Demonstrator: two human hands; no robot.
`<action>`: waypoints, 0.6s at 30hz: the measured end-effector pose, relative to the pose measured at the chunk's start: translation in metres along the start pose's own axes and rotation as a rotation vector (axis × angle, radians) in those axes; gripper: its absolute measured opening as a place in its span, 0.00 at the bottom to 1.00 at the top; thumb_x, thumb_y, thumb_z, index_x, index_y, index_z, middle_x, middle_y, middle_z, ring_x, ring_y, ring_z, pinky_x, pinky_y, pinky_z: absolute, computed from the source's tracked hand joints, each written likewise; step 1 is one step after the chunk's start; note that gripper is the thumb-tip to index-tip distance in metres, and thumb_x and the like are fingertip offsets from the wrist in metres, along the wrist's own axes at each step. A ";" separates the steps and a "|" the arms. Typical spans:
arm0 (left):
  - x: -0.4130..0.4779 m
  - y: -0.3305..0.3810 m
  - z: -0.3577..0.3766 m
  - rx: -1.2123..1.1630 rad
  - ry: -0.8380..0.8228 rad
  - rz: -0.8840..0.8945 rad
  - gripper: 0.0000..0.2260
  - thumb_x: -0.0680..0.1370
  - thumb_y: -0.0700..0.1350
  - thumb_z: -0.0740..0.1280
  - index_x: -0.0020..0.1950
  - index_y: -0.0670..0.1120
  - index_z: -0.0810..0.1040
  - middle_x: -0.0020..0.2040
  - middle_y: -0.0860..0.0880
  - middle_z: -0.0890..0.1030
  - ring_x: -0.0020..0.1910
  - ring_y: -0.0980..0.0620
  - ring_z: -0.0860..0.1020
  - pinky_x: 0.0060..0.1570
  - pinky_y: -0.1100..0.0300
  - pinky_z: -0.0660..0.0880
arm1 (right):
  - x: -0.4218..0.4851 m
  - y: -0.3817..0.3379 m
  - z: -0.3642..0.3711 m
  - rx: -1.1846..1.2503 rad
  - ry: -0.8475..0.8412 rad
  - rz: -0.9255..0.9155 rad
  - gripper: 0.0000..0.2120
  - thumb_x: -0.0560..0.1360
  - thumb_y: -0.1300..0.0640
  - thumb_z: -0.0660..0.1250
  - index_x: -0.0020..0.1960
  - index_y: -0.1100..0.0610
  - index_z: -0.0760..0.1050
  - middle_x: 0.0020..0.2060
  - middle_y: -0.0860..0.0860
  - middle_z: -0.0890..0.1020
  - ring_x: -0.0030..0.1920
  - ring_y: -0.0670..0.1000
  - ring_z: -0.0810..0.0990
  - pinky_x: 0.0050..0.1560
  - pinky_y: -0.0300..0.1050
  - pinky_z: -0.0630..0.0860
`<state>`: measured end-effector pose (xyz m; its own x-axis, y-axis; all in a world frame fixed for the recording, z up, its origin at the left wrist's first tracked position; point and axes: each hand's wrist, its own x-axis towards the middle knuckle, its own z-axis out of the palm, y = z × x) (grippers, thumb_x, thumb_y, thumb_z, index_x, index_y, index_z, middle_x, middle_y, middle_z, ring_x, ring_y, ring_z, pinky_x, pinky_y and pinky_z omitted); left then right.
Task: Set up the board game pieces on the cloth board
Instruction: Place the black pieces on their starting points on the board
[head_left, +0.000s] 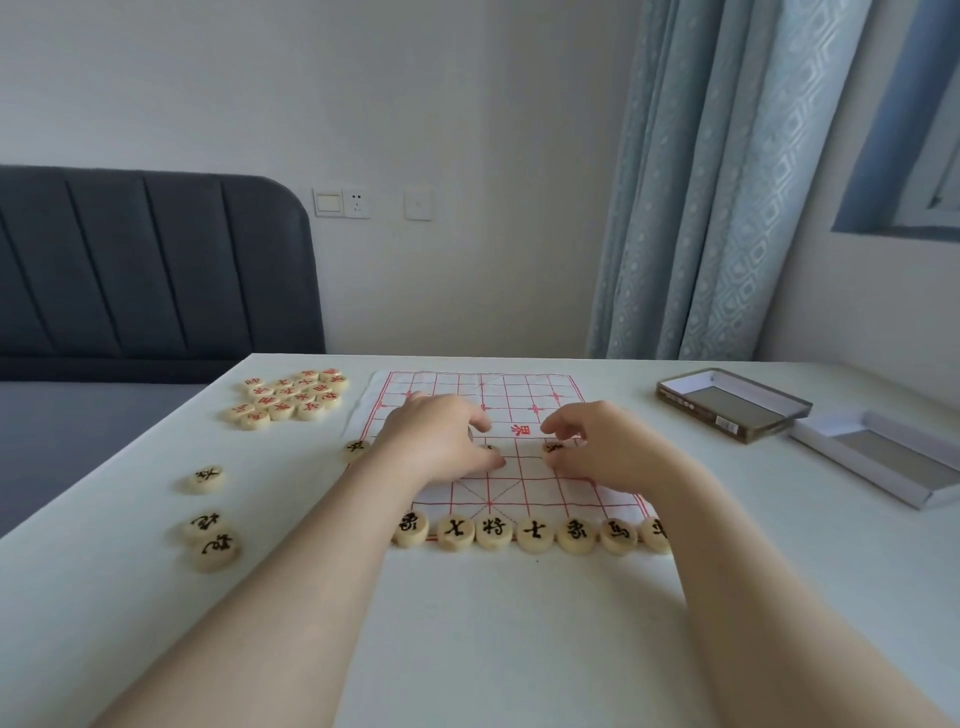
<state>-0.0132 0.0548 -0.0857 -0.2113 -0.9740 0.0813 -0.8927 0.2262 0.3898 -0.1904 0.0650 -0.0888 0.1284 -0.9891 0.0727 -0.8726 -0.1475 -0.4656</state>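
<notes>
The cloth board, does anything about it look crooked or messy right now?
Yes. The cloth board lies slightly askew on the table, and its far left corner is bunched into a fold instead of lying flat. The near row of black-lettered pieces looks tidy.

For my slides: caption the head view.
Both hands place black pieces on the cloth board.

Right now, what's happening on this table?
A person is laying out Chinese chess pieces on a cloth board. The left hand and right hand each set a black-lettered piece near midboard. A row of black pieces lines the near edge; the red-lettered pile waits at far left, three loose black pieces nearer.
</notes>
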 end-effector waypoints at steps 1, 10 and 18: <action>0.000 -0.001 0.000 -0.001 -0.003 0.002 0.20 0.72 0.55 0.68 0.63 0.55 0.74 0.57 0.52 0.77 0.61 0.50 0.70 0.61 0.53 0.70 | 0.000 0.000 0.000 0.005 0.004 0.002 0.17 0.74 0.56 0.66 0.62 0.51 0.73 0.57 0.48 0.77 0.58 0.49 0.74 0.58 0.41 0.70; 0.001 0.003 0.006 0.084 0.079 0.034 0.13 0.74 0.53 0.67 0.57 0.56 0.78 0.55 0.52 0.79 0.60 0.49 0.69 0.53 0.57 0.69 | 0.002 0.000 0.000 0.025 0.036 -0.009 0.15 0.73 0.58 0.68 0.59 0.53 0.76 0.53 0.48 0.80 0.55 0.50 0.77 0.59 0.44 0.73; 0.002 0.002 0.007 0.060 0.096 0.020 0.11 0.73 0.53 0.68 0.55 0.56 0.79 0.54 0.52 0.79 0.59 0.49 0.69 0.49 0.58 0.67 | 0.002 0.001 0.000 0.048 0.029 -0.018 0.13 0.73 0.57 0.68 0.58 0.52 0.76 0.53 0.47 0.80 0.57 0.49 0.77 0.62 0.47 0.72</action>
<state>-0.0185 0.0537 -0.0911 -0.1929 -0.9651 0.1770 -0.9116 0.2430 0.3316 -0.1911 0.0633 -0.0895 0.1296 -0.9858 0.1067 -0.8465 -0.1660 -0.5058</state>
